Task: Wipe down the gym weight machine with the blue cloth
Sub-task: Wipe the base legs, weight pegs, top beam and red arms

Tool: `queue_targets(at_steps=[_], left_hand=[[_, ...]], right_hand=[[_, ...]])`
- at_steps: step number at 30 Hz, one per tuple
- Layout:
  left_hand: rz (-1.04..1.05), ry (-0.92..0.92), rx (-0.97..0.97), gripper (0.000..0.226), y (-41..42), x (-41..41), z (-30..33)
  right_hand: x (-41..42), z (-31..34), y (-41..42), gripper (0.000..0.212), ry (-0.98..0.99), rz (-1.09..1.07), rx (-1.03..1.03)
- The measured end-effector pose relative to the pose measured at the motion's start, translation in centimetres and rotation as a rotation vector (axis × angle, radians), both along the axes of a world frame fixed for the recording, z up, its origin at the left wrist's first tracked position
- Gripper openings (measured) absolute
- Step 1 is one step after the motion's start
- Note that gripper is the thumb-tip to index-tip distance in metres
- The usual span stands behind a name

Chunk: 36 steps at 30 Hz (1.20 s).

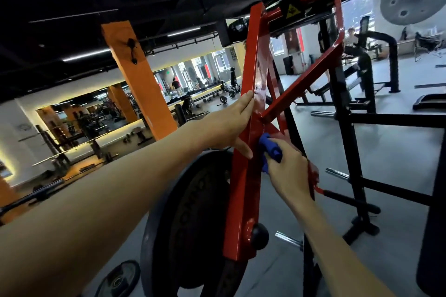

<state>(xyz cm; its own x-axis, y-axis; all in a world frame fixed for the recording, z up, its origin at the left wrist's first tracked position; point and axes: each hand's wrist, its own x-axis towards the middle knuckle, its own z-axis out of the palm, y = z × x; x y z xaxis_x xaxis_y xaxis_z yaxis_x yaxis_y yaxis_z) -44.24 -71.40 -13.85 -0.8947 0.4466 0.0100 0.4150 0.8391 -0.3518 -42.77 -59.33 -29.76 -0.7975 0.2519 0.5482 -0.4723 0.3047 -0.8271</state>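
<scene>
Bracing the red lever arm (251, 94) of the weight machine, the left hand (226, 125) lies flat against its left face, fingers straight and thumb spread low across the beam, likely to steady it so it does not swing under wiping pressure; right hand (288, 171) has its fingers curled round the bunched blue cloth (271, 152), pressing it onto the beam's right side just below the joint where the diagonal red brace (311, 79) meets it, a corner where grime probably gathers. Black weight plate (193, 219) hangs left of the lever arm, partly behind it; black rubber bumper (259, 236) sits near the arm's lower end. Most of the cloth is hidden inside the fist, only a rolled fold shows, so contact area unclear. Right fingertips are hidden behind the hand. Lever arm's far face and its pivot at top are dark, hard to read. Yellow warning sticker (290, 11) above the arm is too blurred to read. Small plate (120, 277) on floor, low left of the arm, is cut by the frame edge
</scene>
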Motion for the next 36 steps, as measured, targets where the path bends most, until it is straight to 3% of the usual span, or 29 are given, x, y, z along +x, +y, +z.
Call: queue_targets(at_steps=[3,7,11,12,16,18,21,22,25,27,29,32,36], left_hand=[[-0.004,0.051,-0.095,0.124,-1.1,2.5,-1.9],[0.032,-0.015,-0.22,0.161,-1.7,6.7,-5.8],[-0.022,0.092,-0.222,0.125,-1.8,7.9,-8.1],[-0.019,0.093,-0.235,0.128,-1.8,8.0,-8.2],[0.054,-0.016,-0.234,0.173,-1.9,8.0,-8.0],[0.026,0.009,-0.203,0.162,-1.9,8.0,-8.3],[-0.02,0.093,-0.183,0.117,-1.6,8.0,-8.3],[-0.015,0.094,-0.198,0.116,-1.5,8.0,-8.3],[0.063,0.015,-0.298,0.153,-1.5,8.0,-7.9],[0.132,-0.04,-0.333,0.165,-0.9,8.3,-7.0],[0.123,-0.002,-0.35,0.148,0.3,8.6,-5.5],[-0.108,0.241,-0.438,0.111,2.5,7.2,-4.4],[-0.274,0.173,-0.601,0.065,5.2,1.8,-6.4]], right_hand=[[3.9,-2.3,-0.4,0.052,0.026,0.047,0.058],[9.2,-4.2,-2.3,0.055,-0.016,0.061,0.12],[12.1,-4.3,-4.8,0.048,0.028,-0.017,0.184],[11.8,-4.1,-4.7,0.046,0.003,-0.02,0.178],[9.1,-2.8,-3.1,0.041,-0.264,-0.04,0.151],[10.0,-2.1,-3.3,0.036,-0.29,-0.014,0.163],[13.2,-1.6,-4.6,0.029,-0.202,0.049,0.194],[13.1,-1.9,-4.8,0.029,-0.192,0.045,0.188],[9.3,-2.5,-3.7,0.031,-0.267,0.005,0.131],[6.4,-2.9,-2.2,0.022,-0.308,0.035,0.028],[4.4,-3.7,-0.9,0.019,-0.296,0.089,-0.099],[2.1,-5.5,0.9,0.018,-0.274,0.048,-0.308],[-2.0,-7.6,3.6,0.017,-0.247,-0.114,-0.499]])
